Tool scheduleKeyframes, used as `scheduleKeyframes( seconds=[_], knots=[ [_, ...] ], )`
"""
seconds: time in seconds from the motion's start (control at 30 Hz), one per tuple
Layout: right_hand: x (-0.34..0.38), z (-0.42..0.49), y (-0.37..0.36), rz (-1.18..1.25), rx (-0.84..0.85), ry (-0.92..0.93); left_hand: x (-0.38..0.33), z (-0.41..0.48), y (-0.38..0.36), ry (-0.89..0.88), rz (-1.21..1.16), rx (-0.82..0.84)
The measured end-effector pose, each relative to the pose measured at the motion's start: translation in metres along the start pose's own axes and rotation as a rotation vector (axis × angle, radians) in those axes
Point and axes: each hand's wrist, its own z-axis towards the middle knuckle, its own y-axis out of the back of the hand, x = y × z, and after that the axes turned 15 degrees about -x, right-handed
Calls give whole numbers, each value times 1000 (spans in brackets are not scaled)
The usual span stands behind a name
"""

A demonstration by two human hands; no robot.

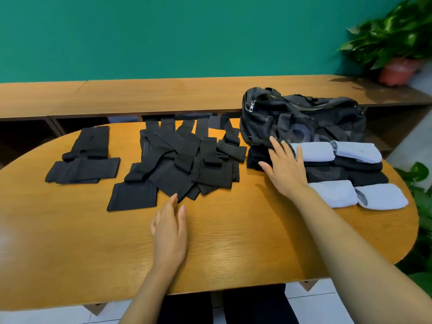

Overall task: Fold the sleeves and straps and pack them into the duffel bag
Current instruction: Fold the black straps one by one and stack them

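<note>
Strap pile (187, 164): limp, light (judged); pinch at a folded edge.
Left hand (170, 228): flat, empty, at pile's near edge.
Right hand (284, 167): flat on folded sleeves (327, 173).

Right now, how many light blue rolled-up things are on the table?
4. Back-left roll and back-right roll lie by the duffel bag; front-left roll and front-right roll lie nearer, black ones between. The right hand may hide more.

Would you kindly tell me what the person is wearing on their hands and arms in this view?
Nothing is worn on them. The left hand and the right hand are ungloved, with no ring, watch or bracelet showing. Both forearms are bare right to the frame edge, so no sleeve is in view.
</note>
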Motion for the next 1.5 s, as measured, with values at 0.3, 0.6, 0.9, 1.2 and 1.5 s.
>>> scheduleKeyframes(
  seconds=[0.3, 0.6, 0.9, 1.2, 1.5],
  knots=[
    [-8, -2, -5, 207, -49, -3, 0, 1, -1, 15, -24, -9],
    [27, -1, -17, -109, 54, 358, -4, -1, 1, 10, -17, 8],
    [24, -11, -14, -120, 15, 331, -3, 0, 1, 13, 11, 12],
    [98, -54, -6, 345, 161, 301, -3, 0, -1, 12, 9, -4],
    [103, -63, -9, 383, 157, 198, -2, 0, 0, 17, -2, -22]
  ],
)
